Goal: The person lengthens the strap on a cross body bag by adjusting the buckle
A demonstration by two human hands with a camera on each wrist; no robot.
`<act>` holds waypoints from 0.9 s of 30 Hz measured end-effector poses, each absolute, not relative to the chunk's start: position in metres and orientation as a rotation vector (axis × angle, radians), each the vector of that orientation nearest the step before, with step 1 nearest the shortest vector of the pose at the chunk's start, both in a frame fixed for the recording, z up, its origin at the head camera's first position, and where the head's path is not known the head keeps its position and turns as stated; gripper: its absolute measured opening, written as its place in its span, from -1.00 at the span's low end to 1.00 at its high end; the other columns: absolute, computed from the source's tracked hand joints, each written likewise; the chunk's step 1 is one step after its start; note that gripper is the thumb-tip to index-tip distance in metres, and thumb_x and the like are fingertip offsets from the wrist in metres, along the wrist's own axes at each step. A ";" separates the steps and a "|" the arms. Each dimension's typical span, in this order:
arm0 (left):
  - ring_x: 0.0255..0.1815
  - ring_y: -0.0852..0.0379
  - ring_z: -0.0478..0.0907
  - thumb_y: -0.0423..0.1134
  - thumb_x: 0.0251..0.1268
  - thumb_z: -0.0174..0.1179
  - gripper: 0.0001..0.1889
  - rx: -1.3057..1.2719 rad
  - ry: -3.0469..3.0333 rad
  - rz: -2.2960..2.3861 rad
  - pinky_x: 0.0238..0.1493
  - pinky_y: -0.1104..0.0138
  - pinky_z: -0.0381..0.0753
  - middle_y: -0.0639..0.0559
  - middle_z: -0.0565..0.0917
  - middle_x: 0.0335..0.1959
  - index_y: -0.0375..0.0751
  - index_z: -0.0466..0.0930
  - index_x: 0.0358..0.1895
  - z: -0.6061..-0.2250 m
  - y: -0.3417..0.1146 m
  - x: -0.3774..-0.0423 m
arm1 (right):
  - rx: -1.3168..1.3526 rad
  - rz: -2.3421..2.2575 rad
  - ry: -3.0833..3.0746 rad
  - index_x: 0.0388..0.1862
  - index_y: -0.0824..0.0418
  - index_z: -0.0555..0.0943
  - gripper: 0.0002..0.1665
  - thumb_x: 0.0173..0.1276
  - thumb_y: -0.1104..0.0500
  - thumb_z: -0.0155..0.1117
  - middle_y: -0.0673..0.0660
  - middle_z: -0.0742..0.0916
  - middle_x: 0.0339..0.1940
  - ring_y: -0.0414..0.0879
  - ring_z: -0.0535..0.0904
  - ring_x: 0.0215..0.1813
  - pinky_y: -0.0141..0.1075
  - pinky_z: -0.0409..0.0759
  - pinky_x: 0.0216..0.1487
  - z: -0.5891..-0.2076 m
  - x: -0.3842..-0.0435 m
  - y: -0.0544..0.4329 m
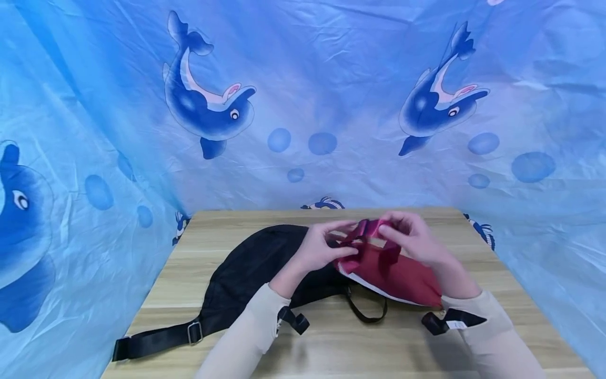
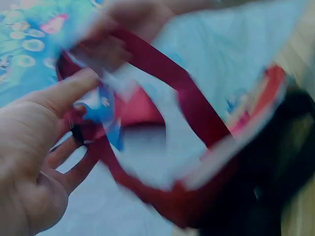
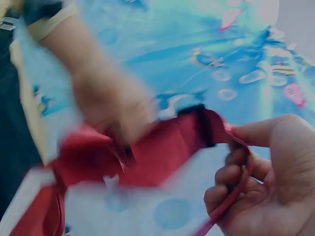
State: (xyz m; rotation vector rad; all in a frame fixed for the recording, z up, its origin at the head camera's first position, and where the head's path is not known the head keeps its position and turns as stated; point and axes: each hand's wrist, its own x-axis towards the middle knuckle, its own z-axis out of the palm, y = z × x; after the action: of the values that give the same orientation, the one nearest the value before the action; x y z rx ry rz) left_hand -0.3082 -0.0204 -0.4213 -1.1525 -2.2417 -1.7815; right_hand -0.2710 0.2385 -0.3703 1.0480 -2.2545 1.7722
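Observation:
A red bag [image 1: 409, 279] with a pale zip edge lies on the table, overlapping a black bag [image 1: 255, 263]. Its red strap [image 1: 371, 230] is raised above it between the two hands. My left hand [image 1: 316, 247] holds the strap from the left, thumb and fingers spread around it. From the right, my right hand [image 1: 416, 239] grips the strap, fingers curled round the webbing in the right wrist view. Close to those fingers sits a black strap slider [image 3: 203, 127]. In the left wrist view, the strap [image 2: 157, 69] forms a wide loop; motion blurs both wrist views.
The black bag's strap [image 1: 161, 341], with a metal adjuster [image 1: 194, 332], stretches to the table's left front edge. A thin black loop [image 1: 366, 316] lies before the bags. Blue dolphin-print cloth [image 1: 303, 105] hangs behind and beside the wooden table [image 1: 360, 347].

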 end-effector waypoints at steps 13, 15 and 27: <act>-0.25 0.10 0.58 -0.37 0.53 0.12 -0.84 -1.097 -2.394 -1.609 -0.16 0.38 0.51 -0.19 0.67 -0.18 -0.26 0.43 0.06 -0.447 -0.008 -0.329 | 0.778 1.555 -2.298 -0.29 0.44 0.46 -0.71 0.72 0.35 -0.04 -0.09 0.54 -0.48 -0.20 0.44 -0.48 -0.33 0.42 -0.45 -0.352 -0.262 0.255; -0.28 0.18 0.50 -0.22 0.46 0.30 -0.74 -1.096 -2.402 -1.510 -0.19 0.39 0.49 -0.11 0.67 -0.18 -0.21 0.54 0.07 -0.452 -0.009 -0.334 | 0.678 1.421 -2.376 -0.38 0.33 0.48 -0.67 0.69 0.30 0.06 -0.08 0.45 -0.59 -0.16 0.35 -0.58 -0.28 0.36 -0.54 -0.347 -0.262 0.262; 0.00 -0.13 0.61 -0.55 0.23 0.14 -0.64 -0.818 -2.448 -1.330 0.05 0.12 0.62 -0.29 0.68 0.05 -0.33 0.69 0.08 -0.476 -0.020 -0.383 | 0.547 0.869 -2.769 -0.52 0.13 0.51 -0.63 0.57 0.20 0.30 -0.14 0.35 -0.66 -0.31 0.26 -0.60 -0.34 0.32 -0.52 -0.314 -0.257 0.320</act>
State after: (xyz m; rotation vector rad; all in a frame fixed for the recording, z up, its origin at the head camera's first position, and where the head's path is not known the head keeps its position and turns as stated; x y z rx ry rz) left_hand -0.3827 -0.0195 -0.4757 -0.8180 -2.4477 -1.3304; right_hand -0.2572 0.3196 -0.3137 0.5471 -2.7686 0.8692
